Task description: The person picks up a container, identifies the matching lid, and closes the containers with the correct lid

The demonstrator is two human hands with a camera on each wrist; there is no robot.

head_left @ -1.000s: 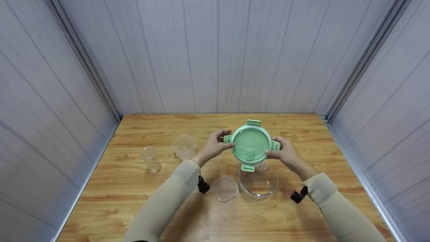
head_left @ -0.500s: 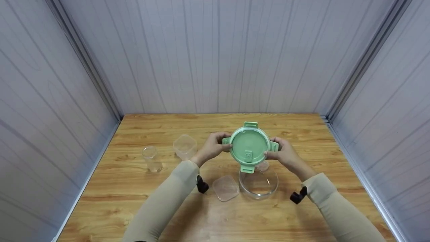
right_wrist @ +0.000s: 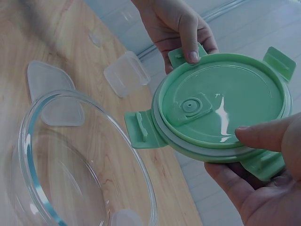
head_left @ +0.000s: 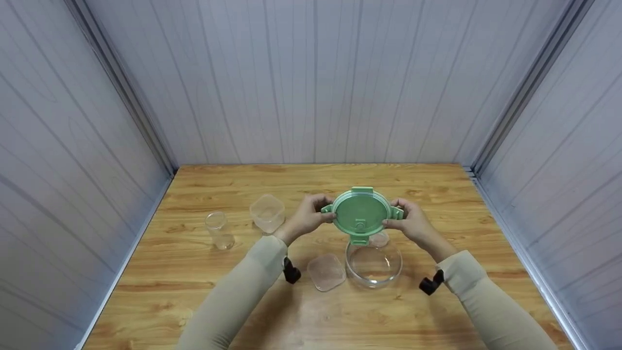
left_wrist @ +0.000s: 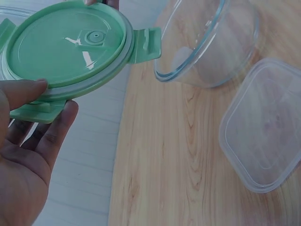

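Observation:
A round green lid (head_left: 362, 214) with clip tabs and a pale seal round its edge is held up over the table. My left hand (head_left: 309, 214) pinches its left tab, thumb on top and fingers below. On the opposite side my right hand (head_left: 410, 224) grips the right tab the same way, as the right wrist view also shows with the thumb on the lid (right_wrist: 225, 103). Nearer to me stands a round clear glass bowl (head_left: 374, 272), uncovered. The lid's near tab overlaps the bowl's far side in the head view.
A square translucent lid (head_left: 326, 273) lies left of the bowl. Farther left stand a square translucent container (head_left: 267, 214) and a clear glass cup (head_left: 219, 231). A small clear round piece (head_left: 379, 239) sits behind the bowl. Panel walls (head_left: 316, 82) enclose the wooden table (head_left: 160, 291).
The green lid has tilted from facing me to flatter, its far edge coming down. Both hands keep their hold and shift only slightly. The other containers stay put.

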